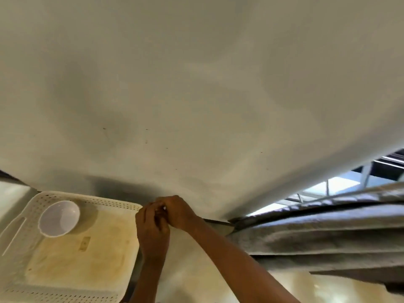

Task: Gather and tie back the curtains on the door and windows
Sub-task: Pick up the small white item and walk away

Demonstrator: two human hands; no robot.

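Observation:
A grey curtain (317,235) lies gathered in thick folds at the right, next to a strip of bright window (334,186). My left hand (153,224) and my right hand (178,212) meet low in the middle, against the pale wall, just left of the curtain's edge. Both hands have curled fingers and pinch a small pale thing (164,207) between them. It is too small and too hidden by the fingers to tell what it is. Neither hand touches the curtain folds.
A large pale wall (196,84) fills most of the view. At the lower left a cream perforated tray (91,201) with a stained bottom holds a white bowl (59,218). A dark frame edge (218,221) runs between my hands and the curtain.

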